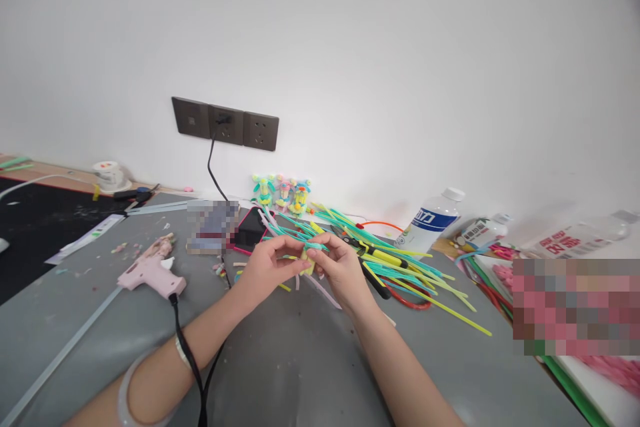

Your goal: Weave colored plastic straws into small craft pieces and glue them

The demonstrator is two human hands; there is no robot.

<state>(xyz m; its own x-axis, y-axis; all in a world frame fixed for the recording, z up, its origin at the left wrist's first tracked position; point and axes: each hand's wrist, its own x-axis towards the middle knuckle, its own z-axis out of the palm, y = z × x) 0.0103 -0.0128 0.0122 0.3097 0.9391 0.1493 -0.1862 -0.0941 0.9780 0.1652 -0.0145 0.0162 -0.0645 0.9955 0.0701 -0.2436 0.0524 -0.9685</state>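
1 small yellow-and-teal craft piece (pixel 308 259) was pinched by the left hand (pixel 273 265) and right hand (pixel 340 267). 3 colourful figurines (pixel 284 193) stood beyond.

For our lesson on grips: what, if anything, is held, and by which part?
A small yellow-and-teal piece, pinched at its sides between the left hand and the right hand.
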